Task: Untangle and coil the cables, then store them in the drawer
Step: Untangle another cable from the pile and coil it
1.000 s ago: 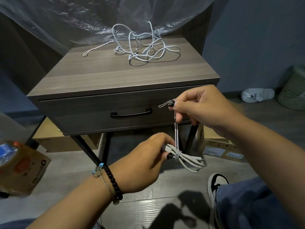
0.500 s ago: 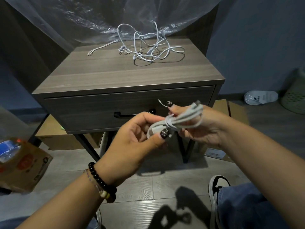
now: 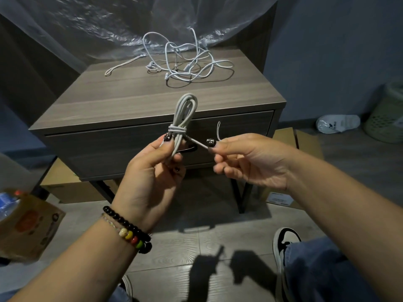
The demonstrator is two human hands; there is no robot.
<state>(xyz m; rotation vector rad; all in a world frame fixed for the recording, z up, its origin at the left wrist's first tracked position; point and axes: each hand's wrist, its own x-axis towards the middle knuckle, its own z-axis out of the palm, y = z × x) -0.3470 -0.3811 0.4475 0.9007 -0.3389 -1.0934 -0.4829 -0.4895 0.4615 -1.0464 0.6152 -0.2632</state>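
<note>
Item: coiled grey cable (image 3: 184,118), upright, gripped by left hand (image 3: 150,171); right hand (image 3: 250,158) pinched its free end; no legible writing.

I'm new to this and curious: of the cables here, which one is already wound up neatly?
The grey cable in the person's hands: looped and wrapped round its middle. The white cables lie in a loose tangle on the nightstand top.
</note>
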